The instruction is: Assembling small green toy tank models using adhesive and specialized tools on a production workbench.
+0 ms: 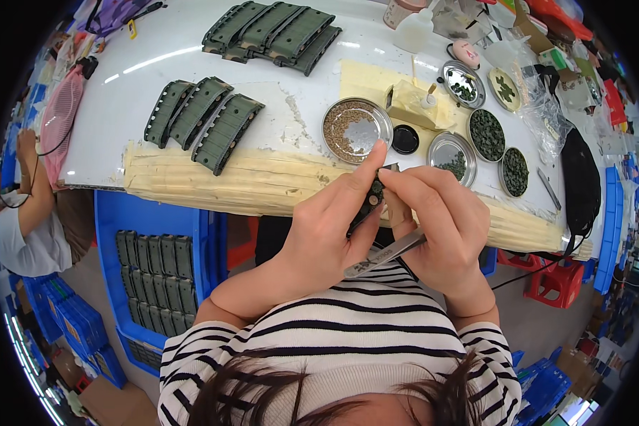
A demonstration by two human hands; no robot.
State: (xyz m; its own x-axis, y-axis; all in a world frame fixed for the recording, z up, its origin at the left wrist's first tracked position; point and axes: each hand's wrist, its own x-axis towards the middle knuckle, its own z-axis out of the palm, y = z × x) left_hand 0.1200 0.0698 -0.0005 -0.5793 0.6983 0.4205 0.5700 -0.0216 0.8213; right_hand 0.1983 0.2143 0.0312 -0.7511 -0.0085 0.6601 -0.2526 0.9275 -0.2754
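Observation:
My left hand (325,221) is closed around a small dark green part (368,207), seen almost edge-on, with copper-coloured round spots on its side. Most of it is hidden by the fingers. My right hand (444,224) grips a pair of metal tweezers (386,257), whose broad end slants down toward my chest. Thumb and forefinger of that hand meet the top of the part; the tweezers' tips are hard to make out there. Just beyond my hands on the bench stand a round tin of small copper-coloured pieces (344,136) and a tin with some green pieces (453,162).
Curved green panels (227,133) lie in groups at the bench's left and back. Tins of dark green pieces (487,135), a black lid (405,139) and a small bottle (427,98) stand right. A blue crate (110,213) of similar panels sits below left; a person (28,220) is at far left.

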